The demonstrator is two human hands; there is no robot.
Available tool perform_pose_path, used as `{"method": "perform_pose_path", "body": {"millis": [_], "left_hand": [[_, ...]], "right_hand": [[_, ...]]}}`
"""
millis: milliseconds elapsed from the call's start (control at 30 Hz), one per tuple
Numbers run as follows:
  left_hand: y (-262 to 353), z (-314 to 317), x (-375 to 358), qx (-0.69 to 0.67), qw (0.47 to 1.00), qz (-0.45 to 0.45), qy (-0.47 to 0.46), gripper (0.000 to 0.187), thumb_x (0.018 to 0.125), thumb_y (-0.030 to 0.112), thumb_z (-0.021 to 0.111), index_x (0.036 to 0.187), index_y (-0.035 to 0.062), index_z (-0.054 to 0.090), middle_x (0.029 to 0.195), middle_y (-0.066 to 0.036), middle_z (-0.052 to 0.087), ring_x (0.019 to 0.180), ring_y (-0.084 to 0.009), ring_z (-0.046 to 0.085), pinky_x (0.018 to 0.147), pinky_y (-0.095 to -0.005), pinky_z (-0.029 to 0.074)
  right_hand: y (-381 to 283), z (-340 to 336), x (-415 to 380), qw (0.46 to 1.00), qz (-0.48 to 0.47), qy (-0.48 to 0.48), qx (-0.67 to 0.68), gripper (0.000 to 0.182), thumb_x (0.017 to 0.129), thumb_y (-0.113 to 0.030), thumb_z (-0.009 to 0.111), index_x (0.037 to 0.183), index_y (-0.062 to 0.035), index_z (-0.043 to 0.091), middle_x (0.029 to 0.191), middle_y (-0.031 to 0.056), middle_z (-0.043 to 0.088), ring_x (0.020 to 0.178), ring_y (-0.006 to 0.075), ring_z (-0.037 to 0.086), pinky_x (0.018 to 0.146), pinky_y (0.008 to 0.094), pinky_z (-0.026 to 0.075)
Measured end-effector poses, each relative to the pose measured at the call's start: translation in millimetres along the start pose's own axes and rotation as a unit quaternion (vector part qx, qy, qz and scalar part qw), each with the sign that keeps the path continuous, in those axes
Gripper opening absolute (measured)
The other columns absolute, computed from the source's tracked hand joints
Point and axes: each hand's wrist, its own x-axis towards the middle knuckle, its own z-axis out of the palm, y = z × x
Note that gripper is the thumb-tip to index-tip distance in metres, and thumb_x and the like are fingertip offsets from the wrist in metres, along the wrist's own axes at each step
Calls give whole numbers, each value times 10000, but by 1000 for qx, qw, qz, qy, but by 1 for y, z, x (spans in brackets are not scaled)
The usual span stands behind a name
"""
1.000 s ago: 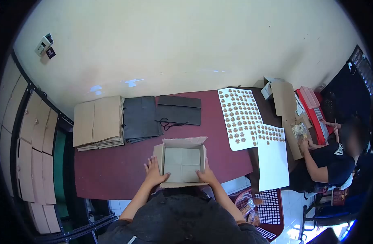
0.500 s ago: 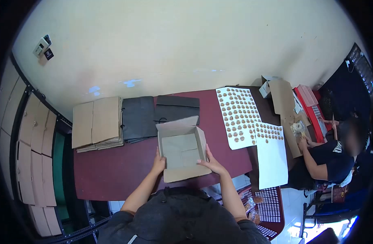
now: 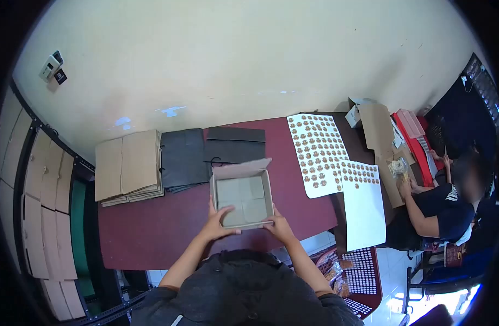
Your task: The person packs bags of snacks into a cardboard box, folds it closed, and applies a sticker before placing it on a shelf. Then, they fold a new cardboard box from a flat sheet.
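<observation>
An open cardboard box (image 3: 248, 200) lies in front of me over the maroon table, its inside bare and its far flap raised. My left hand (image 3: 214, 223) grips the near left corner, the thumb reaching over the rim into the box. At the near right corner, my right hand (image 3: 279, 226) is closed on the wall, fingers along the outer side. The near wall stands up between both hands. Just beyond the box are a dark folded bag (image 3: 236, 144) with a cord handle and a stack of dark bags (image 3: 185, 157).
Flattened cardboard boxes (image 3: 128, 165) are stacked at the left of the maroon table (image 3: 146, 233). Sticker sheets (image 3: 317, 152) lie on the right. A co-worker (image 3: 437, 212) handles a small packet beside an open carton (image 3: 377, 127). A maroon chair (image 3: 363, 277) holds packets.
The box's near flap, slanting outward before, now stands upright. My left hand has moved to the near left corner with its thumb inside; my right hand has shifted slightly nearer me.
</observation>
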Motion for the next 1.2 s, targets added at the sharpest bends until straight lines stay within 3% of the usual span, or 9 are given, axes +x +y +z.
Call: {"method": "perform_pose_path", "body": {"millis": [300,367,567,600,633,700,800,867,1200], "left_hand": [[-10,-9,-21,-15,994,-8,-109,319,590,112,858,808,135,627,1512,-302,-89,1411,-470,7,1132,-412,223],[-11,-12,-16,2,992,3,-126,302,597,80,838,801,125,619,1520,-290,-69,1414,-446,61,1119,-387,245],[-23,-17,9,69,983,70,-153,274,603,55,798,797,128,619,1531,-232,129,1371,-430,252,1097,-409,292],[-20,-21,14,85,982,87,-144,246,619,68,786,786,140,620,1528,-215,178,1354,-440,281,1108,-460,274],[-20,-25,17,87,982,88,-143,246,619,68,786,786,140,620,1528,-215,178,1354,-440,281,1108,-460,274],[-15,-33,23,180,977,15,-112,265,639,92,782,851,139,630,1523,-185,215,1341,-436,306,1096,-512,276],[7,-37,25,193,981,-8,17,461,712,103,734,1138,186,580,1495,-210,248,1332,-439,314,1078,-564,277],[11,-28,25,113,984,3,137,626,812,180,652,1382,172,395,1483,-220,246,1327,-438,318,1075,-560,278],[40,40,20,174,977,-115,46,1059,754,361,695,1493,50,2,1499,-334,-64,1398,-493,-37,1108,-580,111]], "right_hand": [[-62,-26,-4,953,63,-178,-236,302,792,-328,677,985,-98,714,1372,253,427,1271,428,406,1042,448,360],[-83,-33,11,953,-89,8,-289,394,805,-329,668,1144,-128,651,1416,218,388,1311,426,354,1066,485,320],[-65,-20,79,922,-79,49,-375,691,810,-304,671,1412,-145,371,1510,178,239,1402,387,190,1089,554,241],[-55,-19,82,904,-105,116,-398,644,806,-236,663,1372,-97,390,1371,223,439,1288,386,407,1011,517,379],[-39,-18,89,904,-107,117,-397,644,806,-236,663,1372,-97,390,1371,223,439,1288,386,407,1011,517,379],[-18,-21,101,958,93,25,-269,466,806,-157,640,1231,-44,489,1084,238,622,1020,386,607,840,484,499],[-5,-20,106,952,95,56,-287,320,821,-38,520,1140,-51,539,866,223,665,843,399,655,731,480,522],[2,-20,108,950,117,92,-275,271,825,-73,560,1092,-31,553,865,230,662,848,401,649,736,483,519],[-9,-22,107,942,160,171,-240,218,837,-112,597,1023,0,581,867,244,658,862,413,639,772,493,500]]}}
